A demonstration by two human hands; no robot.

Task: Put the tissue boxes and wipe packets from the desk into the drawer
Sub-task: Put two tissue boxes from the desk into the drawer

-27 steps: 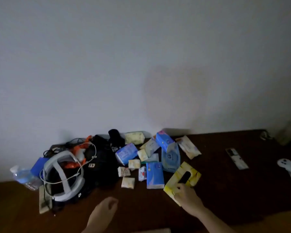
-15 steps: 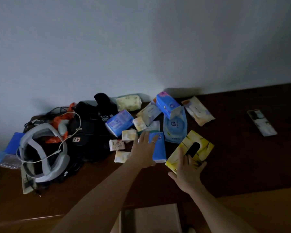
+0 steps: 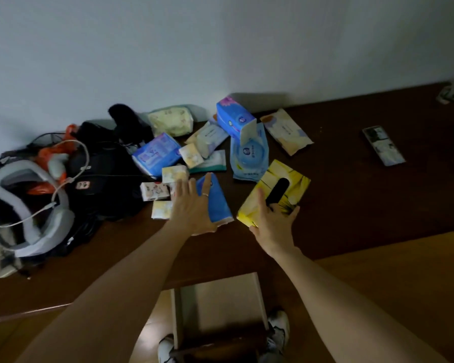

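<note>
Open drawer (image 3: 215,305) at six o'clock, pulled out and waiting. Right hand (image 3: 274,224) curled round the near end of the yellow tissue box (image 3: 294,184), likely for a lift. Left hand (image 3: 193,205) spread flat over the blue tissue pack (image 3: 216,203). Remaining packets (image 3: 249,153) clustered toward twelve, all on the desk (image 3: 364,205).

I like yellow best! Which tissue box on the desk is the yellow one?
The yellow tissue box with the dark slot on top, gripped at its near end by the right hand. The tissue packs around it are blue or pale, like the blue pack under the left hand.
</note>
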